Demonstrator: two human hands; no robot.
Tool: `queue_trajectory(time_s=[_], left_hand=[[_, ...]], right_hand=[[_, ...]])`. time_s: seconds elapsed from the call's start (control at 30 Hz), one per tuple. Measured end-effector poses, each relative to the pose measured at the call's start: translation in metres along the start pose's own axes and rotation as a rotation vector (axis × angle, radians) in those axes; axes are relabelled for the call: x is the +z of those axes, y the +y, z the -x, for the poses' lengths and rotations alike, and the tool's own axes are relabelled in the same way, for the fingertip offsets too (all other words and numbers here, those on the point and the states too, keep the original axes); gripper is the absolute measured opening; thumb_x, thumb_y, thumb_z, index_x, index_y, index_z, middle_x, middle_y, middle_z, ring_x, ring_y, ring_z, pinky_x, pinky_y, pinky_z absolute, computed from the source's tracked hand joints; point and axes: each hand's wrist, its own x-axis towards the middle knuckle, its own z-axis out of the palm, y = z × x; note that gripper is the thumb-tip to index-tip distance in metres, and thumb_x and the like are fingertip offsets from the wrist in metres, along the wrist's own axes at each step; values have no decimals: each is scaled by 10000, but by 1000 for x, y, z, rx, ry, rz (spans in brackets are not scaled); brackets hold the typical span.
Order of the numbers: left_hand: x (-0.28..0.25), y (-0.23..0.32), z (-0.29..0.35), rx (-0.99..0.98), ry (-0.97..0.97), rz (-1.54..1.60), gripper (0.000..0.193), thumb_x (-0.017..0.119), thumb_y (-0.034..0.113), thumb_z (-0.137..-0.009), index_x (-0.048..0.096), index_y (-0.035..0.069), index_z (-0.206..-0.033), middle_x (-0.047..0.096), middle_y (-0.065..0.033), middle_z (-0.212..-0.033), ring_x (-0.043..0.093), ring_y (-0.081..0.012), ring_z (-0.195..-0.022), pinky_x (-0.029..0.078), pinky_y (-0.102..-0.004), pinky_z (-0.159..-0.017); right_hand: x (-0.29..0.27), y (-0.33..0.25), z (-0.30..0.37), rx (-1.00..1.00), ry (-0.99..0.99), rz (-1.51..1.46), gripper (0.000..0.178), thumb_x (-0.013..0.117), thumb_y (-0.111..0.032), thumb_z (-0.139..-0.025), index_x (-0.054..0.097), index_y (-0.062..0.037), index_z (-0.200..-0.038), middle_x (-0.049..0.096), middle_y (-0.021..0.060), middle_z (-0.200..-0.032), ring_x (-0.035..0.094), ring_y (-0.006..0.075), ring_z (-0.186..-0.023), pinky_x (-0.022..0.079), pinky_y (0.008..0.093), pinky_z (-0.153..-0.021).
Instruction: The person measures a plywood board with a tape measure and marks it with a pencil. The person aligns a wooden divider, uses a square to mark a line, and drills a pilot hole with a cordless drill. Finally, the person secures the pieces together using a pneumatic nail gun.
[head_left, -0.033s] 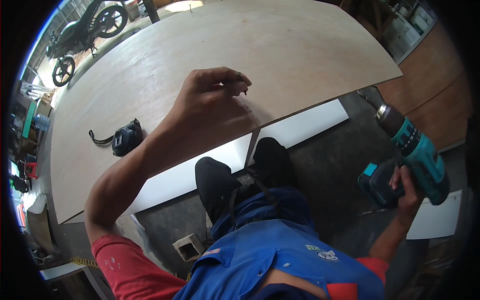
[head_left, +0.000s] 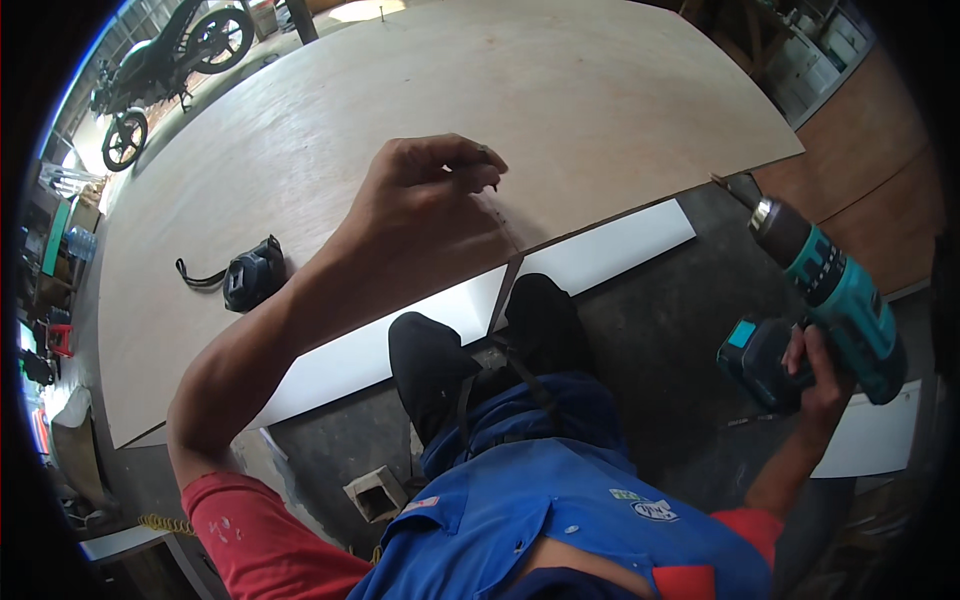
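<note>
My left hand (head_left: 432, 182) is held over a large pale plywood sheet (head_left: 560, 100), thumb and fingers pinched together. A small thin thing with a dark tip (head_left: 495, 186) sticks out below the fingertips; most of it is hidden, so its kind is unclear. Beneath the fingers, a faint line of marks runs toward the sheet's near edge. At the right, my right hand (head_left: 822, 375) grips a teal and black cordless drill (head_left: 835, 285) by its handle. Its bit points up and to the left, off the plywood. Left of my forearm lies a black tape measure (head_left: 255, 275) with a wrist strap.
White panels (head_left: 620, 245) show under the sheet's near edge, by my knees. A hollow block (head_left: 378, 494) sits on the dark floor. Another white panel (head_left: 875, 435) is at the lower right, a brown board (head_left: 850, 180) at the right. A motorcycle (head_left: 165, 75) stands far left.
The drill has shifted slightly, its bit tip a little up and to the left. My left hand has moved barely to the right over the sheet.
</note>
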Motion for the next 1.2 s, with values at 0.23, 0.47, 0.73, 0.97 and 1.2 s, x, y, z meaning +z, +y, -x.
queue_trajectory(time_s=[0.23, 0.47, 0.73, 0.97, 1.2], left_hand=[[-8, 13, -1, -743, -45, 740, 150, 673, 104, -941, 678, -46, -947, 677, -49, -864, 643, -68, -790, 532, -249, -690], [-1, 3, 6, -457, -99, 421, 129, 744, 67, -866, 691, -47, -897, 677, -66, -917, 655, -95, -778, 555, -250, -710], [-4, 11, 0, -464, -215, 515, 151, 759, 3, -826, 728, -57, -961, 679, -100, -989, 708, -158, -865, 604, -287, -798], [-5, 11, 0, -464, -233, 499, 164, 742, -22, -828, 739, -40, -991, 682, -112, -983, 717, -176, -888, 609, -283, -815], [0, 6, 2, -392, -192, 464, 165, 740, -8, -833, 749, -18, -998, 686, -117, -976, 708, -170, -858, 604, -288, -763]], right_hand=[[44, -49, -31, -94, -195, 76, 62, 653, -19, -897, 645, 35, -868, 580, 55, -699, 544, 132, -563, 415, 284, -532], [53, -65, -41, 99, -367, 405, 331, 810, -82, -811, 722, -43, -1128, 729, 74, -942, 678, 155, -747, 536, 288, -683], [33, -38, -49, -39, -472, 243, 569, 832, -17, -775, 623, -54, -1302, 685, 102, -1248, 652, 215, -1169, 519, 374, -1022], [29, -29, -49, 202, -483, -165, 646, 779, 44, -815, 521, -43, -1401, 617, 112, -1348, 622, 224, -1211, 519, 390, -1037], [26, -29, -59, 203, -568, -38, 706, 755, 73, -828, 452, -52, -1453, 571, 117, -1398, 591, 241, -1250, 507, 397, -1061]])
